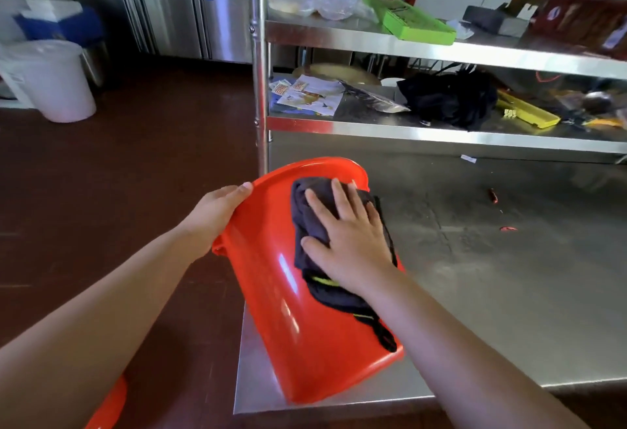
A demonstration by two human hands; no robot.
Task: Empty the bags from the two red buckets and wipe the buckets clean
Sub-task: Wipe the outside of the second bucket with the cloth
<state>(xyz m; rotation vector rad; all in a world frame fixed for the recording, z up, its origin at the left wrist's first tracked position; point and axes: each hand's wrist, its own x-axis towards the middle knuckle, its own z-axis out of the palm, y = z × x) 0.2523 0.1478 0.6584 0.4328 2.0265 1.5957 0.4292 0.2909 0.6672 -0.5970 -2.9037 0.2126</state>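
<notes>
A red bucket [271, 293] lies on its side on the steel table [492, 293], its mouth pointing away from me and its base near the front edge. My left hand [213, 215] grips the rim on the left side. My right hand [349, 238] lies flat with spread fingers on a dark grey cloth [312, 218], pressing it against the bucket's outer wall. Part of a second red bucket [108, 405] shows at the bottom left, down by the floor. No bags are visible in either bucket.
A steel shelf rack [441, 48] stands at the table's back with plastic bags, a green tray, papers, a black cloth and a yellow tray. Small red scraps [493, 196] lie on the table. A white bucket [57, 82] stands on the brown floor at left, before steel refrigerators.
</notes>
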